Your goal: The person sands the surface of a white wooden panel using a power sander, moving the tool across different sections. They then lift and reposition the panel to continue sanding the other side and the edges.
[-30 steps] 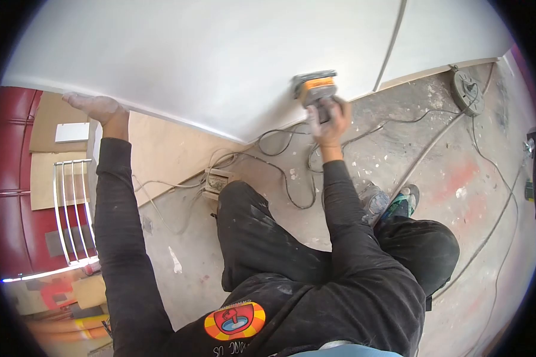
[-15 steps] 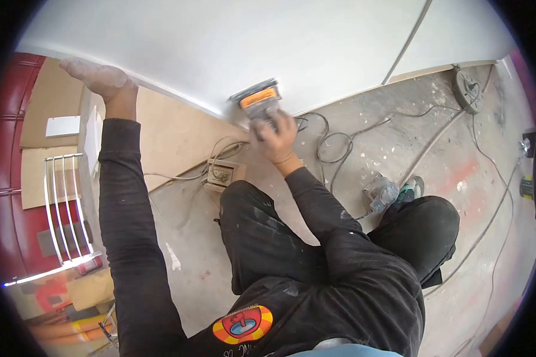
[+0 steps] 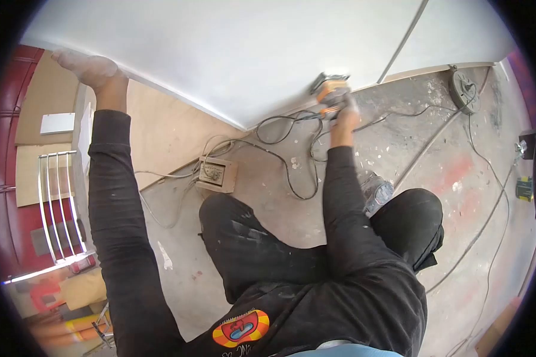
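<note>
A large white panel (image 3: 238,53) stands on edge across the top of the view. My left hand (image 3: 86,66), dusted white, rests flat on the panel's left edge with fingers spread. My right hand (image 3: 344,113) grips an orange and grey electric sander (image 3: 329,89), pressed against the lower part of the panel near the floor. The sander's cord (image 3: 286,160) trails in loops over the concrete floor. My legs in dark trousers are bent below, in a crouch.
A small open box (image 3: 216,174) lies on the floor by the cables. A round cable reel (image 3: 466,89) lies at the upper right. Brown boards (image 3: 161,137) lean behind the panel at left. A white wire rack (image 3: 59,202) stands at far left.
My right hand swept the sander left along the panel's lower edge, then back right to where it is now. My left hand stayed on the panel's left edge.
</note>
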{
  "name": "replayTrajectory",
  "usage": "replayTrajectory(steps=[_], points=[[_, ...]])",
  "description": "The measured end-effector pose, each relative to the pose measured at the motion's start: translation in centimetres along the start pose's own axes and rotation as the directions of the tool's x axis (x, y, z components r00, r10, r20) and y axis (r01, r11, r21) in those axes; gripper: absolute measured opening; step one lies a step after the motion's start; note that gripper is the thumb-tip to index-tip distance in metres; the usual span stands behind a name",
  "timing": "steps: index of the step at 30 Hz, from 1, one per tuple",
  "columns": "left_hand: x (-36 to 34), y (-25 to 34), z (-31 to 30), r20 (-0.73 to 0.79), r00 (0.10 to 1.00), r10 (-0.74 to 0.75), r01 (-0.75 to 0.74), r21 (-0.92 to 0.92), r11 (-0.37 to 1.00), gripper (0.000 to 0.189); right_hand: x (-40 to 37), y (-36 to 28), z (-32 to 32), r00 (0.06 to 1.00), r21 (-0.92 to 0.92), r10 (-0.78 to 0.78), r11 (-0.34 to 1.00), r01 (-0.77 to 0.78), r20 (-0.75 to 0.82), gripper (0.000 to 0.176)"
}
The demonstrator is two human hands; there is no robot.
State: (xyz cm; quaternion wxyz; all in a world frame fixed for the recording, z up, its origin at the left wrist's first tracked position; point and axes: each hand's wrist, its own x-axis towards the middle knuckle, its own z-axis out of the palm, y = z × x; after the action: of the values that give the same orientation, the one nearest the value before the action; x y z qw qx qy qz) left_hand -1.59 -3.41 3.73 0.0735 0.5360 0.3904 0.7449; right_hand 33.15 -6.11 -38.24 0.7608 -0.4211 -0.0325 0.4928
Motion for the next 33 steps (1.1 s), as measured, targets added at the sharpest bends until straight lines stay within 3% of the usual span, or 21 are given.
replayTrajectory(steps=[1,2,4,6,9,11,15,16,17,18,19,21,22,23,25,28,33], points=[[0.1,0.1,0.1,-0.016,0.999,0.047,-0.046,0.048,0.998,0.074,-4.7,-1.1,2.5,0.991,-0.007,0.134,0.991,-0.134,-0.007,0.033],[0.2,0.2,0.0,-0.030,0.995,0.094,-0.090,0.102,0.991,0.075,-5.6,2.3,2.2,0.971,0.108,0.234,0.965,-0.238,0.051,0.035],[0.8,-0.2,-0.3,-0.066,0.994,0.088,-0.081,0.105,0.991,0.075,-11.6,3.2,5.3,0.920,0.136,0.378,0.911,-0.390,0.103,0.034],[0.2,0.4,-0.1,-0.102,0.992,0.075,-0.065,0.101,0.993,0.076,-16.2,4.3,7.9,0.797,0.296,0.540,0.741,-0.603,0.271,0.034],[-0.8,1.4,0.8,-0.180,0.984,-0.013,0.056,0.234,0.971,0.076,-20.1,3.8,10.8,0.730,0.342,0.600,0.646,-0.683,0.326,0.036],[1.1,-0.7,-1.7,-0.120,0.971,0.204,-0.132,0.443,0.887,0.064,-20.6,2.6,11.4,0.611,0.408,0.744,0.487,-0.772,0.269,0.038],[4.1,-2.6,-5.2,0.023,0.987,0.161,-0.160,0.302,0.940,0.050,-15.7,-0.9,9.6,0.724,0.579,0.658,0.514,-0.633,0.208,0.041],[4.7,-2.8,-6.1,0.003,0.997,0.080,-0.080,0.012,0.997,0.045,-13.7,-2.1,8.7,0.744,0.555,0.633,0.548,-0.626,0.215,0.042],[3.4,-1.2,-4.3,0.004,1.000,-0.006,0.007,-0.281,0.960,0.044,-11.9,-3.1,8.0,0.769,0.552,0.617,0.588,-0.592,0.168,0.046],[1.6,-0.4,-2.1,-0.090,0.990,0.107,-0.091,0.160,0.983,0.045,-10.1,-4.3,7.1,0.771,0.542,0.621,0.602,-0.586,0.144,0.049],[-1.3,2.1,1.1,-0.087,0.991,0.106,-0.092,0.155,0.984,0.045,-8.3,-5.3,6.2,0.773,0.532,0.623,0.616,-0.580,0.121,0.053],[-5.4,5.5,6.0,-0.181,0.980,0.077,-0.019,0.303,0.953,0.080,-4.8,-7.3,4.1,0.822,0.476,0.556,0.694,-0.540,0.122,0.064],[-4.2,4.5,4.8,-0.177,0.981,0.076,-0.020,0.300,0.954,0.080,-3.3,-8.4,3.2,0.861,0.457,0.500,0.748,-0.481,0.089,0.072],[-1.7,2.8,1.5,-0.168,0.985,0.034,0.012,0.264,0.965,0.080,-1.7,-9.6,2.3,0.890,0.471,0.450,0.771,-0.429,0.074,0.062],[0.2,1.6,0.2,-0.151,0.988,-0.007,0.042,0.230,0.972,0.080,0.8,-12.6,1.1,0.915,0.518,0.401,0.775,-0.362,0.041,0.063],[-0.7,2.7,0.8,-0.156,0.987,-0.034,0.078,0.281,0.957,0.082,4.8,-14.2,-0.9,0.913,0.465,0.404,0.819,-0.337,-0.050,0.061],[-0.7,2.7,0.5,-0.202,0.977,0.069,0.040,0.491,0.870,0.075,5.0,-14.3,-1.0,0.872,0.443,0.487,0.792,-0.419,-0.045,0.056]])
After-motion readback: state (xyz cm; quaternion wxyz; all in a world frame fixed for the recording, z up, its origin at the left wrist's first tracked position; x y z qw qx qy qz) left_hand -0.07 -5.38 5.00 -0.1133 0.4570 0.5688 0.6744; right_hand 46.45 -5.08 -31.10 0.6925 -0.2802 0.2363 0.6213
